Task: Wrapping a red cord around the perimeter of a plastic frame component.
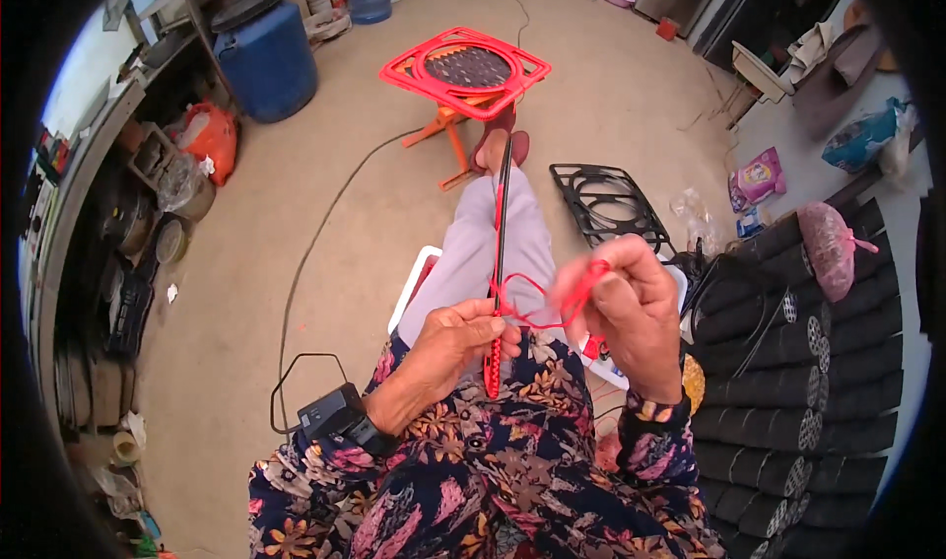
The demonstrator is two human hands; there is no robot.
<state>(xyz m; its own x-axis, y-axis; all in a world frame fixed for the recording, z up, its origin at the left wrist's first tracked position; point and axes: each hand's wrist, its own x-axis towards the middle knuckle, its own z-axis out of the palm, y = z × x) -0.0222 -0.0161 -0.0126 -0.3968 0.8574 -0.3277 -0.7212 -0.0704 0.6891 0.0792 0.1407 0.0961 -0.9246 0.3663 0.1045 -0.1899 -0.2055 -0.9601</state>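
Note:
My left hand [448, 354] is closed around a thin black strip [504, 199] that runs away from me over my legs toward a low stand. Below that hand the strip's near end is covered with red braided cord [492, 374]. Loose red cord [527, 285] loops from the grip across to my right hand [636, 313]. Those right fingers are pinched on a small bundle of the red cord, partly smeared by motion. A black box-shaped device [340, 418] is strapped to my left wrist.
Ahead, a red square frame [532, 71] with a round middle rests on an orange stand [450, 135]. A black frame [609, 204] lies on the floor at right, near rows of black rolls [788, 401]. A blue barrel [264, 61] stands far left. A dark cable [310, 234] crosses the floor.

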